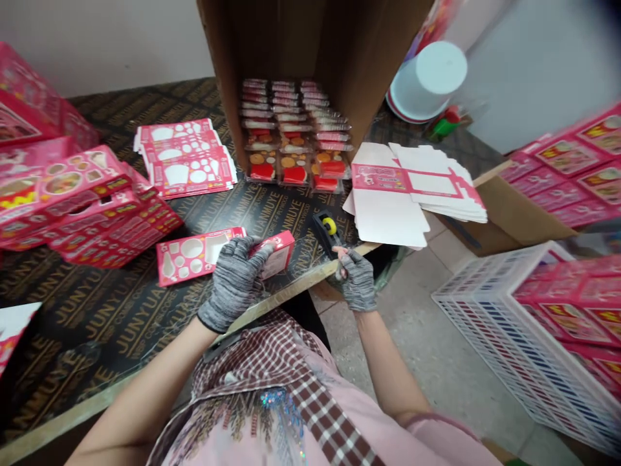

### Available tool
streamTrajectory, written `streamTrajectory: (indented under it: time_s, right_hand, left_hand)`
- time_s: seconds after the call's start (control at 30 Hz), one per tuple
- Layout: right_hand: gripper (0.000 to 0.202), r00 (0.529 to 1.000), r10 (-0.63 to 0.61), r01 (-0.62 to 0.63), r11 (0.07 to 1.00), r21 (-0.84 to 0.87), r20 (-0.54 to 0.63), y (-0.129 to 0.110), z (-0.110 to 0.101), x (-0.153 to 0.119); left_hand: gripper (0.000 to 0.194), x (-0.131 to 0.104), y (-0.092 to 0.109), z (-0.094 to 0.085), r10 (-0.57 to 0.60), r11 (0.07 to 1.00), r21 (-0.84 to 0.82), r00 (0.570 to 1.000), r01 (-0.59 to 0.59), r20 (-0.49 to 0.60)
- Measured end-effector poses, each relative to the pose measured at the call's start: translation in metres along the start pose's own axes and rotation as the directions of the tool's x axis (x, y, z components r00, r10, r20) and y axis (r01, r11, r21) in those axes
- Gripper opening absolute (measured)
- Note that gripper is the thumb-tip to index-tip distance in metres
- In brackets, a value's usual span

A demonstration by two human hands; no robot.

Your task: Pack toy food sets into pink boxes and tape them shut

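My left hand [237,278], in a grey striped glove, is closed over a pink carton [182,257] that lies on its side on the table. The carton has oval and round cut-out windows, and its right end shows past my fingers. My right hand [356,275], in a matching glove with bare fingertips, pinches at the near end of a black tape dispenser [323,236] with a yellow core, by the table's edge. The tape between the fingertips is too fine to see clearly.
A tall cardboard box [383,71] holds rows of clear-wrapped toy food packs [294,158]. Flat cartons [187,158] lie left of it, unfolded ones [392,213] right. Finished pink cartons [107,213] pile up at left. A white plastic basket [495,330] stands at right.
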State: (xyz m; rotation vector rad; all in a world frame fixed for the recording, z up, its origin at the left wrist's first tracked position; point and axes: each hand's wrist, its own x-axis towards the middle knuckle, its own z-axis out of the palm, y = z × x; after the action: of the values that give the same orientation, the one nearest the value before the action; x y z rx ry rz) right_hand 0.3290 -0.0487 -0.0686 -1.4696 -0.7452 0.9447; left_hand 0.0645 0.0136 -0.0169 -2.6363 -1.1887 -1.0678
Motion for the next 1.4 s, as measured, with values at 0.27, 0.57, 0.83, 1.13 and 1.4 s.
streamTrajectory:
  time_s: [0.27, 0.57, 0.83, 1.13, 1.4]
  right_hand:
    - [0.044, 0.676, 0.115, -0.473, 0.825, 0.309, 0.728, -0.058, 0.079, -0.028]
    - [0.036, 0.641, 0.157, -0.524, 0.805, 0.279, 0.751, -0.041, 0.084, -0.018]
    - [0.053, 0.860, 0.035, 0.050, 0.987, -0.152, 0.508, -0.021, 0.086, -0.007]
    - [0.088, 0.682, 0.080, -0.483, 0.796, 0.366, 0.727, 0.033, 0.087, -0.041]
    - [0.054, 0.922, -0.183, 0.117, 0.972, 0.205, 0.340, -0.048, 0.084, 0.044]
  left_hand:
    - [0.037, 0.002, 0.003, -0.009, 0.125, 0.992, 0.006, 0.986, -0.126, -0.112]
    - [0.030, 0.002, -0.002, -0.008, 0.088, 0.996, 0.005, 0.995, -0.088, 0.039]
    - [0.014, 0.023, -0.001, 0.008, -0.120, 0.989, 0.091, 0.993, 0.120, 0.002]
    - [0.069, -0.002, -0.043, -0.024, -0.498, 0.735, -0.526, 0.867, 0.428, 0.011]
    - [0.079, -0.042, -0.045, -0.006, -0.442, 0.589, -0.597, 0.835, 0.545, 0.327]
